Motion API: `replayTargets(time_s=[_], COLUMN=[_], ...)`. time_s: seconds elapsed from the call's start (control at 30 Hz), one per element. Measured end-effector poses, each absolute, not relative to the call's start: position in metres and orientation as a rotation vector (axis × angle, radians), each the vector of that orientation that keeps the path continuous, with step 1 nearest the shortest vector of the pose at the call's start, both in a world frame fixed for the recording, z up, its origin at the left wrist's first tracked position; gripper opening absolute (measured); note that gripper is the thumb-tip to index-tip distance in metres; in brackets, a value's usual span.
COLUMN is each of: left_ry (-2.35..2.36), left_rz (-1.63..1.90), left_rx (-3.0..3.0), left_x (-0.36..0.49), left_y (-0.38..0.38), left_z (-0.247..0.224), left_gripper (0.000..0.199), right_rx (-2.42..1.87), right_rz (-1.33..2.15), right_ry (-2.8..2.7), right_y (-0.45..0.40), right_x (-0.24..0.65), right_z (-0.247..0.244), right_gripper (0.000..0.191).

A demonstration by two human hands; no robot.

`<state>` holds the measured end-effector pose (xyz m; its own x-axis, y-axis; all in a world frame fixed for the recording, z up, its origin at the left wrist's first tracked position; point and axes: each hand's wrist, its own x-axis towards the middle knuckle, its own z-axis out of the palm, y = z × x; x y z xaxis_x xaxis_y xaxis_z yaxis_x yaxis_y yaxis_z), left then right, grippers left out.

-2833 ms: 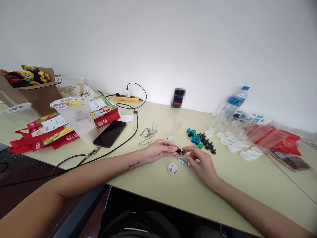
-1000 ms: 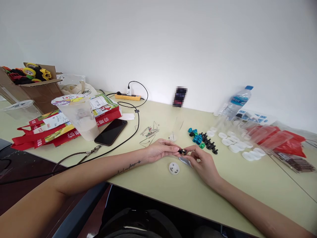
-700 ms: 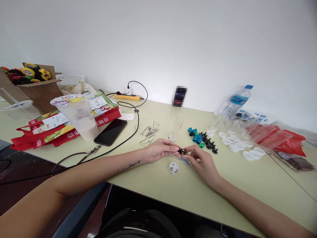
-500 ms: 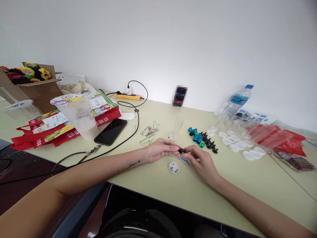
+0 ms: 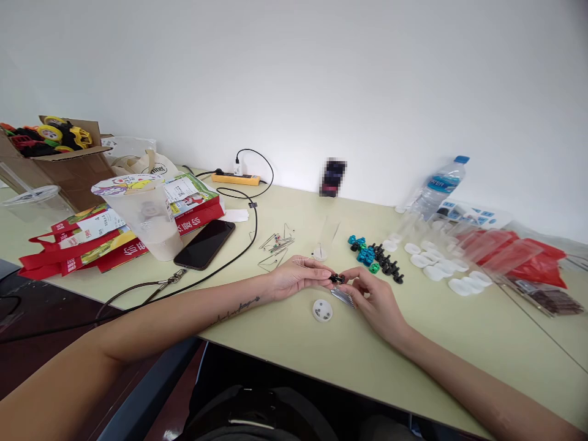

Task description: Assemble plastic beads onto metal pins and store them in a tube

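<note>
Between my two hands is a small black part [image 5: 337,278], pinched by the fingertips of both. My left hand [image 5: 301,277] comes in from the left and closes on its left end. On its other end are the fingers of my right hand [image 5: 371,298]. A silvery ridged piece [image 5: 342,297] lies under my right fingers. Below the hands sits a round white lid [image 5: 322,310] with several tiny metal bits in it. Behind them stands a clear tube [image 5: 329,231] on a white base. Blue and green knobs [image 5: 366,255] and black screw-like pieces [image 5: 391,269] lie to the right.
Thin metal rods [image 5: 278,244] lie behind my left hand. White discs [image 5: 432,260], clear tubes and a red bag [image 5: 546,257] cover the right side. A phone [image 5: 205,244], a plastic cup [image 5: 149,220], red packaging and a black cable [image 5: 243,254] are on the left.
</note>
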<state>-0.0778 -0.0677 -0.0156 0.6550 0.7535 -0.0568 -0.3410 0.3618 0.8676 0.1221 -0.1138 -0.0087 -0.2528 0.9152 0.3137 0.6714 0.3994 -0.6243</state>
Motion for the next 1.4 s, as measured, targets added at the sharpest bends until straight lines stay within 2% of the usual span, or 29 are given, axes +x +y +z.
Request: replayTargets(time_s=[0.37,0.8,1.4], left_ry=[0.513,0.483,0.497], left_rz=[0.732,0.747,0.769], left_rx=[0.955,0.965,0.969], left_x=[-0.0774,-0.0773,-0.0767], left_y=[-0.0683,-0.0671,-0.0653], left_z=[-0.0140,-0.0160,-0.0194], left_gripper=[0.032,0.031,0.034], right_rx=[-1.340,-1.339,-1.357], right_rz=[0.479,0.461,0.574], right_ry=[-2.095,-2.009,-1.996], right_y=[-0.1146,-0.1148,-0.1174], right_x=[0.1219,0.1215,0.1235], right_z=[-0.0022,-0.0074,-0.0038], right_gripper=[0.030,0.021,0.024])
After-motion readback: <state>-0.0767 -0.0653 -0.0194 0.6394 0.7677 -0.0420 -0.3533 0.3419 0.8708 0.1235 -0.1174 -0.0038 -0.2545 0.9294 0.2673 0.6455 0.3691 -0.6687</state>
